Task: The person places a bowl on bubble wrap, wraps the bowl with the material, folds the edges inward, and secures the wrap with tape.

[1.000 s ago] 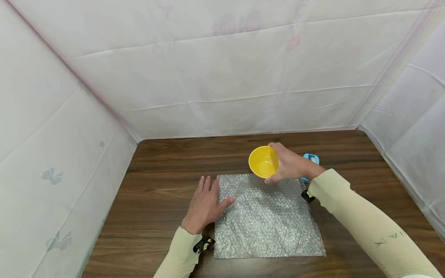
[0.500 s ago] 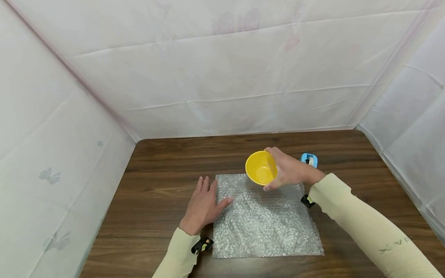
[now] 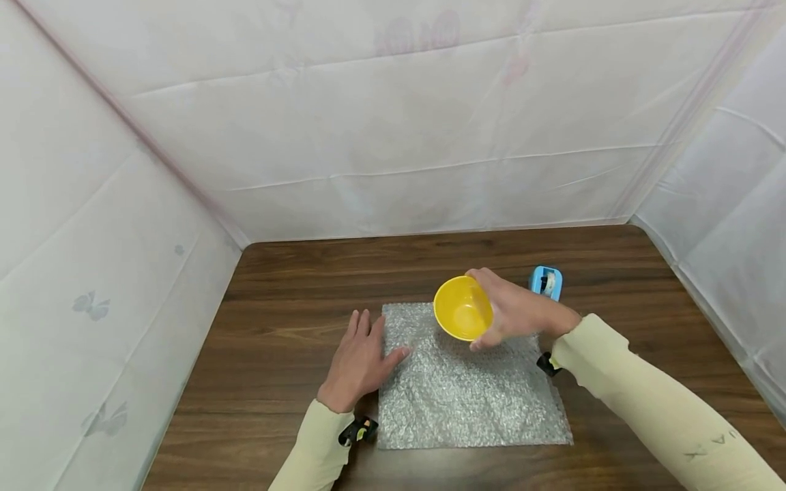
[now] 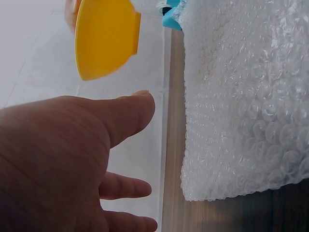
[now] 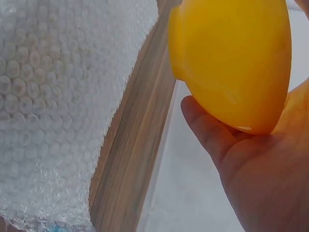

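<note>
A yellow bowl (image 3: 460, 308) hangs above the far part of a bubble wrap sheet (image 3: 469, 409), its opening turned up toward the head camera. My right hand (image 3: 516, 307) grips its right side, and in the right wrist view a finger runs along the bowl's (image 5: 236, 58) outer wall. The left wrist view shows a gap between the bowl (image 4: 104, 41) and the sheet (image 4: 241, 96). My left hand (image 3: 359, 361) lies palm down at the sheet's left edge, fingers extended and thumb over the wrap. It holds nothing.
A blue tape dispenser (image 3: 546, 281) stands behind my right forearm, partly hidden by it. The dark wooden table (image 3: 276, 354) reaches white fabric walls (image 3: 393, 136) at the back and both sides.
My right hand has brought the bowl a little nearer to me over the bubble wrap. More of the tape dispenser's top shows. My left hand stays at the sheet's edge.
</note>
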Demonstrator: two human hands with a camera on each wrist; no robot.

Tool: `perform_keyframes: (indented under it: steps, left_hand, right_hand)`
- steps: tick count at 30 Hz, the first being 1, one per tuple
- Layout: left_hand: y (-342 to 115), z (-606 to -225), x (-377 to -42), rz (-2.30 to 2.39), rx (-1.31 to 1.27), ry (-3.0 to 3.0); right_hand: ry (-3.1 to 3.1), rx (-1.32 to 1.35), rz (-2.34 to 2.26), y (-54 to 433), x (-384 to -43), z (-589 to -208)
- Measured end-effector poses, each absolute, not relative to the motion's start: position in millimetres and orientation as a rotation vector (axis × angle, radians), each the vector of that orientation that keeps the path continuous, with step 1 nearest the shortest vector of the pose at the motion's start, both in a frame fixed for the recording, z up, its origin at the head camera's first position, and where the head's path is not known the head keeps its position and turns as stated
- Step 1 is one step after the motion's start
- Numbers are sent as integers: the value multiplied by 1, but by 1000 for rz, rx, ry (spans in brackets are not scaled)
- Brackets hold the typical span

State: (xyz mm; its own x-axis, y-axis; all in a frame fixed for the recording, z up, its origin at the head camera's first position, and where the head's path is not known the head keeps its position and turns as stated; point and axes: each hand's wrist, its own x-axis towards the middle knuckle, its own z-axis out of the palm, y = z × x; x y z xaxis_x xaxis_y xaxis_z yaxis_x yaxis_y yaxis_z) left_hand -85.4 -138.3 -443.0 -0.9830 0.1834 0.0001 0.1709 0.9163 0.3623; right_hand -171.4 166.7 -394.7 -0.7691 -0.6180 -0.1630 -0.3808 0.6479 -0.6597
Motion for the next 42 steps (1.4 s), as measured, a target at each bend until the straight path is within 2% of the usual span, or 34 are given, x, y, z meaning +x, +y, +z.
perform_keyframes:
  steps: [22,42]
  left_hand:
    - [-137,-445,-84,604,247,2995]
    - [-138,-449,-78,633,231,2964]
  right_hand:
    - [2473,-854,-855,165,-152,-394]
    - [2490,-870,-843,164,-139,-427]
